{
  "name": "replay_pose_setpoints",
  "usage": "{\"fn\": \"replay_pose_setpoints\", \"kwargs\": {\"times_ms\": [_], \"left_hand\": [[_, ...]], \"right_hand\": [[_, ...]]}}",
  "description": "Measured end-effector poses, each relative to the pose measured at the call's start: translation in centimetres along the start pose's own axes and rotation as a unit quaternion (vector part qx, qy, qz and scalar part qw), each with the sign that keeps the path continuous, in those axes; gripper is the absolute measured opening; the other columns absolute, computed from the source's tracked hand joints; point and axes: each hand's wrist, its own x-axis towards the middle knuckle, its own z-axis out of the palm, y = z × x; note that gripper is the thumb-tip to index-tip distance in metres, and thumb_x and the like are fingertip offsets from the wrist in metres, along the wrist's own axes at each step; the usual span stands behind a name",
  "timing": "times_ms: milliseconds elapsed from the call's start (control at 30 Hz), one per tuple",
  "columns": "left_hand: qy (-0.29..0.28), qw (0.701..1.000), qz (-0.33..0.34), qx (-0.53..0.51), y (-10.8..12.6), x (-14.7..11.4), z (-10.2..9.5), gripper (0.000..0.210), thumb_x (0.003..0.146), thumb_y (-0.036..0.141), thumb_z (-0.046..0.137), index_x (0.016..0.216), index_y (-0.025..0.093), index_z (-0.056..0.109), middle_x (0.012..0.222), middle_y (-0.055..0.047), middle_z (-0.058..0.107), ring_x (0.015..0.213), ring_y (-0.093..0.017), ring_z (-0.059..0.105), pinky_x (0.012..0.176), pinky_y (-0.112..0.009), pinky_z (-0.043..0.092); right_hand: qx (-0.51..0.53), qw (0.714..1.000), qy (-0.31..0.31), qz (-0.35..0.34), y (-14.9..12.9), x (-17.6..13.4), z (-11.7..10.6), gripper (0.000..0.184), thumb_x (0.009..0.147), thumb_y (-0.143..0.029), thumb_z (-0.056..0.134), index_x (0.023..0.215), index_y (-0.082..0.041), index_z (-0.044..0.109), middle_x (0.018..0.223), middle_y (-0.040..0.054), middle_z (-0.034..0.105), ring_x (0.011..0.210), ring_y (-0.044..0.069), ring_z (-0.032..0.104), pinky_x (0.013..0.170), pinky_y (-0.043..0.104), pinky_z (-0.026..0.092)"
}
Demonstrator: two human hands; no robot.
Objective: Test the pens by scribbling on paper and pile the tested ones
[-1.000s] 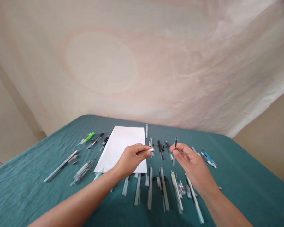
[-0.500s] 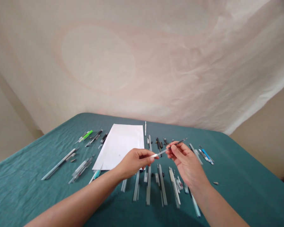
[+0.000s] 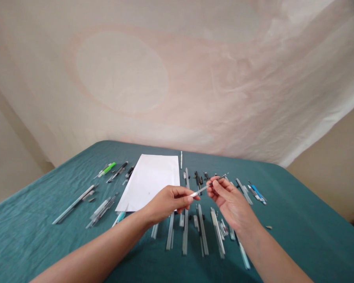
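Both of my hands hold a slim, part-clear pen (image 3: 202, 190) above the table, slanting up to the right. My left hand (image 3: 177, 200) pinches its white end between thumb and fingers. Around the dark, thin part toward the other end, my right hand (image 3: 224, 193) closes thumb and fingertips, and a narrow point sticks out beyond them. I cannot tell whether the dark part is a separate refill. Below the hands lie clear pen barrels (image 3: 203, 232) and small pen parts in rows.
A white paper sheet (image 3: 156, 171) lies on the green tablecloth (image 3: 297, 204). Left are a green pen (image 3: 108, 168) and several pen groups; right are blue pen parts (image 3: 257, 193). A white pen (image 3: 181, 160) lies beyond the sheet. A pale cloth (image 3: 194, 78) hangs behind.
The dark point beyond my right hand has drawn slightly to the left and shows shorter. Both hands keep their hold, and the things on the table lie as before.
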Motion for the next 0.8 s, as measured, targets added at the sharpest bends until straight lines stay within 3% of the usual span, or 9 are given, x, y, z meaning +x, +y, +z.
{"fn": "replay_pose_setpoints", "kwargs": {"times_ms": [167,367,600,700,800], "left_hand": [[-0.005,1.000,-0.006,-0.008,0.0,-0.1,0.0,0.039,0.081,0.047,0.055,0.099,0.014,0.067,0.062,0.001,0.052,0.053,-0.008,0.044,0.051,-0.019,0.033],[-0.022,0.999,-0.027,-0.028,-0.1,-0.1,0.1,0.038,0.082,0.045,0.054,0.099,0.014,0.065,0.065,0.000,0.055,0.048,-0.006,0.044,0.049,-0.018,0.032],[-0.036,0.998,-0.043,-0.022,0.1,-0.2,0.5,0.040,0.083,0.050,0.050,0.087,0.013,0.063,0.070,-0.001,0.057,0.046,-0.005,0.045,0.047,-0.019,0.033],[-0.022,0.999,-0.045,0.001,-0.1,-0.2,0.4,0.040,0.084,0.049,0.048,0.094,0.013,0.063,0.069,0.001,0.056,0.045,-0.005,0.043,0.047,-0.019,0.032],[-0.011,0.998,-0.048,0.024,-0.2,-0.1,0.3,0.041,0.084,0.049,0.047,0.095,0.013,0.063,0.069,0.001,0.056,0.045,-0.005,0.041,0.046,-0.019,0.030]], "right_hand": [[-0.031,0.999,-0.012,-0.027,-0.3,-0.1,0.0,0.017,0.075,-0.031,0.071,0.086,-0.020,0.064,0.085,0.0015,0.064,0.071,0.011,0.056,0.066,0.025,0.046],[-0.176,0.980,-0.019,-0.095,-0.9,-0.4,-0.1,0.017,0.078,-0.033,0.067,0.088,-0.019,0.064,0.089,0.0038,0.066,0.072,0.014,0.056,0.068,0.028,0.043],[-0.251,0.961,-0.113,-0.018,-0.3,-1.0,0.3,0.026,0.078,-0.036,0.066,0.096,-0.018,0.062,0.083,0.0027,0.065,0.079,0.015,0.058,0.073,0.027,0.043],[-0.245,0.966,-0.077,-0.034,0.0,-0.8,0.0,0.033,0.078,-0.039,0.066,0.104,-0.019,0.058,0.083,0.0010,0.061,0.074,0.014,0.055,0.065,0.024,0.042],[-0.291,0.954,-0.052,-0.046,0.2,-0.5,-0.3,0.028,0.077,-0.041,0.065,0.093,-0.017,0.062,0.077,0.0003,0.059,0.069,0.012,0.052,0.064,0.023,0.041]]}}
